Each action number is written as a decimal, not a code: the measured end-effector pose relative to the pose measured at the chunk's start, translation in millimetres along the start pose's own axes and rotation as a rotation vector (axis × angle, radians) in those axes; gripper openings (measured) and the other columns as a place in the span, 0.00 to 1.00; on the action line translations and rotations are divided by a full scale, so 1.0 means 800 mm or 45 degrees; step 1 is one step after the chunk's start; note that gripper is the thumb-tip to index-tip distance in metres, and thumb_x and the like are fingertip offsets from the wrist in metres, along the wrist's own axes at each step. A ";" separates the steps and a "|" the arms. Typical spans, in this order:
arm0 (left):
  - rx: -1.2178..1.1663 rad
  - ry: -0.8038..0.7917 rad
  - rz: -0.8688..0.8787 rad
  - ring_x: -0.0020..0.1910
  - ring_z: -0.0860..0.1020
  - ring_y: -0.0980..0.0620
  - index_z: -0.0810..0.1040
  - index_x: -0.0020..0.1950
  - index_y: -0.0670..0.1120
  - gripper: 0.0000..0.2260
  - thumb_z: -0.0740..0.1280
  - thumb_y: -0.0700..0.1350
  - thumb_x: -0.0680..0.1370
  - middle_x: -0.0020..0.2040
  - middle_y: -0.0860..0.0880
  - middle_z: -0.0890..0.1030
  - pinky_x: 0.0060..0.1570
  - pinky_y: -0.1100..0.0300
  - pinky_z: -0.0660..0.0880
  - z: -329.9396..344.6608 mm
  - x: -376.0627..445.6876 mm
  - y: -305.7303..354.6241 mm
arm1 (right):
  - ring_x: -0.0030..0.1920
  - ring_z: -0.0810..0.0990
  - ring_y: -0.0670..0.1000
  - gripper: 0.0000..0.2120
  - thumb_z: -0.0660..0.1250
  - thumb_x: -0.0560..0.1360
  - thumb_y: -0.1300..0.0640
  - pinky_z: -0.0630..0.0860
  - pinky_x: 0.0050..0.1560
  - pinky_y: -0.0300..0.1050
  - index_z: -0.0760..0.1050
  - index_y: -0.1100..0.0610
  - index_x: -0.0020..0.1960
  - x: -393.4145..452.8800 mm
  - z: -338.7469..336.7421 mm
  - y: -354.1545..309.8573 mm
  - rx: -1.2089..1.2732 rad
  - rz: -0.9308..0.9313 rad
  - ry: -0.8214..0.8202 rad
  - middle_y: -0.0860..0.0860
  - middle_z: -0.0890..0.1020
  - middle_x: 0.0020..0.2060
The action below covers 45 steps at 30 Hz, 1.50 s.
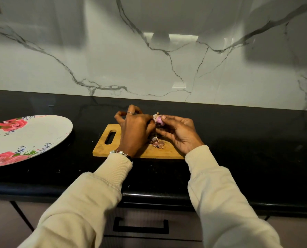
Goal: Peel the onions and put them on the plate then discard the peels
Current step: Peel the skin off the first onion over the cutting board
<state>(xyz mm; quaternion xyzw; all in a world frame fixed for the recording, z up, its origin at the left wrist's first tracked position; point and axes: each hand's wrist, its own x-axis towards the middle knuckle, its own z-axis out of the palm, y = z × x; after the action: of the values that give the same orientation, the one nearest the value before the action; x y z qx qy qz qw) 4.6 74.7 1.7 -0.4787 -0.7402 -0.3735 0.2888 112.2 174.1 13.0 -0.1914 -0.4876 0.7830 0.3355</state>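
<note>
A small purple onion [159,120] is held above the wooden cutting board [102,147]. My right hand [179,134] grips it from the right, thumb on top and fingers curled beneath. My left hand [134,127] pinches the onion's skin at its left side, its other fingers raised and curled. Loose purple peels [157,143] lie on the board under the hands. The white plate [41,135] with red roses sits at the far left with nothing on it.
The board lies on a black countertop [247,140] against a white marble backsplash [167,68]. Below the counter's front edge is a drawer with a black handle [140,228].
</note>
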 end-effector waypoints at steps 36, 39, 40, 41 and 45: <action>-0.047 -0.116 0.235 0.56 0.72 0.47 0.85 0.49 0.43 0.07 0.68 0.44 0.78 0.44 0.47 0.81 0.48 0.59 0.48 0.000 0.005 -0.013 | 0.45 0.86 0.57 0.04 0.68 0.76 0.68 0.84 0.45 0.52 0.82 0.66 0.44 -0.004 0.000 -0.002 -0.046 0.022 0.012 0.60 0.86 0.43; -0.035 -0.087 0.271 0.52 0.70 0.50 0.85 0.42 0.44 0.05 0.70 0.43 0.75 0.38 0.49 0.80 0.47 0.59 0.48 0.000 0.003 -0.012 | 0.47 0.86 0.58 0.04 0.68 0.76 0.68 0.84 0.44 0.51 0.82 0.66 0.44 -0.005 0.001 -0.001 -0.085 0.005 0.005 0.61 0.86 0.43; -0.030 -0.077 0.279 0.51 0.70 0.51 0.84 0.40 0.44 0.05 0.70 0.43 0.74 0.36 0.49 0.80 0.46 0.59 0.49 0.000 0.003 -0.013 | 0.47 0.86 0.58 0.04 0.69 0.76 0.68 0.84 0.44 0.50 0.82 0.66 0.44 -0.004 0.001 -0.001 -0.090 0.003 0.007 0.61 0.86 0.44; -0.022 -0.075 0.290 0.51 0.70 0.51 0.83 0.38 0.44 0.06 0.70 0.44 0.73 0.35 0.50 0.80 0.46 0.59 0.49 0.001 0.003 -0.013 | 0.47 0.86 0.58 0.03 0.69 0.75 0.68 0.84 0.44 0.50 0.82 0.66 0.44 -0.004 0.001 0.000 -0.093 0.005 0.010 0.62 0.86 0.44; 0.002 -0.052 0.327 0.50 0.67 0.53 0.82 0.35 0.43 0.07 0.70 0.44 0.73 0.33 0.49 0.79 0.45 0.59 0.49 -0.001 0.002 -0.011 | 0.49 0.86 0.59 0.03 0.69 0.75 0.68 0.84 0.46 0.52 0.82 0.66 0.46 -0.003 0.000 0.001 -0.122 0.001 0.012 0.63 0.85 0.46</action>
<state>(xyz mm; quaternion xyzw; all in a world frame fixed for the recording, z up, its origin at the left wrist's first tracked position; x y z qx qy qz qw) -4.0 72.7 0.6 -0.5769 -0.6787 -0.3230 0.3196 113.7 172.2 12.1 -0.2111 -0.5227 0.7581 0.3279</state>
